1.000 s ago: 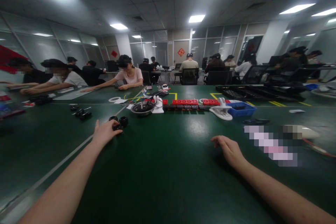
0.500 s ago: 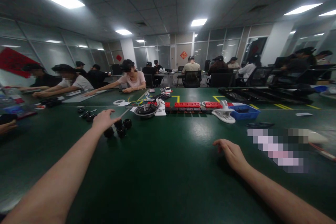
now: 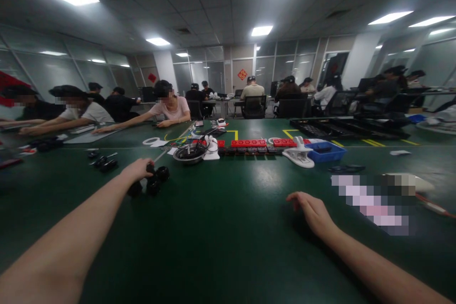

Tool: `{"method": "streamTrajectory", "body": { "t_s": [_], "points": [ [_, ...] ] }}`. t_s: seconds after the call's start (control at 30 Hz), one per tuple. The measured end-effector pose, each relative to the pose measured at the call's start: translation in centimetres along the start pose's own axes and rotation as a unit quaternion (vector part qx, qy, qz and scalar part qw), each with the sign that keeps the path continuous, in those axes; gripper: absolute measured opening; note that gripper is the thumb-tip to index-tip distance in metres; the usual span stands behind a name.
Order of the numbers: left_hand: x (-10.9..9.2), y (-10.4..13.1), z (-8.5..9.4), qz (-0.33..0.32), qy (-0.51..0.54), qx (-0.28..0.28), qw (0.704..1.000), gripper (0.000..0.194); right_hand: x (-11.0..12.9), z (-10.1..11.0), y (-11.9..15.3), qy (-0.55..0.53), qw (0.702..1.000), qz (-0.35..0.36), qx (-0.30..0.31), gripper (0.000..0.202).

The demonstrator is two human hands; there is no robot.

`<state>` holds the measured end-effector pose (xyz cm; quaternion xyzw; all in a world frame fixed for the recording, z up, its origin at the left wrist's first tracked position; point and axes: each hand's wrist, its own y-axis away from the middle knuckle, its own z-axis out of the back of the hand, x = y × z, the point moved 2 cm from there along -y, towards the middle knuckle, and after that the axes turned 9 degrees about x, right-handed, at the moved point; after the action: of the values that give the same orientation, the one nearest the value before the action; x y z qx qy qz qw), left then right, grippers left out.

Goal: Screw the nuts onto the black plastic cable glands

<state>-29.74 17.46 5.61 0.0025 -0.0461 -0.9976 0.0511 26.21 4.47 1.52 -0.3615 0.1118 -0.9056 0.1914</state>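
Note:
My left hand (image 3: 138,169) reaches out over a small cluster of black round parts (image 3: 154,185) on the green table. Its fingers bend down around one of them, a dark piece (image 3: 150,169) partly hidden by the hand. What kind of parts these are is too dark to make out. Off to the right, my right hand (image 3: 313,209) hovers low over or rests on the table, fingers loosely bent and apart, holding nothing.
Several black pieces with metal rods (image 3: 107,163) lie left of the cluster. Beyond it are a round metal-rimmed pan-like item (image 3: 188,153), white clips (image 3: 299,154), a red-and-black row of blocks (image 3: 249,146) and a blue bin (image 3: 327,151). Co-workers sit around the table.
My left hand has lowered onto the black round parts, its fingers going from stretched out to bent. My right hand is nearly unmoved. The view has turned slightly right.

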Motion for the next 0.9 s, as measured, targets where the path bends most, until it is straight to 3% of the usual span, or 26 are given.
{"method": "streamTrajectory", "body": {
  "t_s": [0.27, 0.43, 0.53, 0.73, 0.9],
  "points": [
    [-0.6, 0.6, 0.4, -0.031, -0.022, 0.028, 0.999, 0.023, -0.3, 0.0, -0.1, -0.023, 1.0, -0.016, 0.005, 0.051],
    [0.0, 0.3, 1.3, 0.011, -0.021, -0.013, 1.0, 0.054, -0.2, 0.0, -0.1, -0.023, 0.999, -0.03, 0.01, 0.053],
    [0.3, -0.3, 0.9, 0.019, -0.01, -0.001, 1.0, 0.068, -0.3, 0.0, -0.2, -0.022, 0.999, -0.036, 0.008, 0.054],
    [0.6, -1.1, -0.7, 0.022, 0.034, 0.037, 0.999, 0.051, -0.1, 0.0, -0.3, -0.022, 0.999, -0.032, 0.012, 0.053],
    [0.1, -1.8, -0.5, 0.049, 0.072, 0.071, 0.994, 0.027, 0.0, -0.1, -0.2, -0.027, 0.999, -0.027, 0.015, 0.051]
  ]
}}
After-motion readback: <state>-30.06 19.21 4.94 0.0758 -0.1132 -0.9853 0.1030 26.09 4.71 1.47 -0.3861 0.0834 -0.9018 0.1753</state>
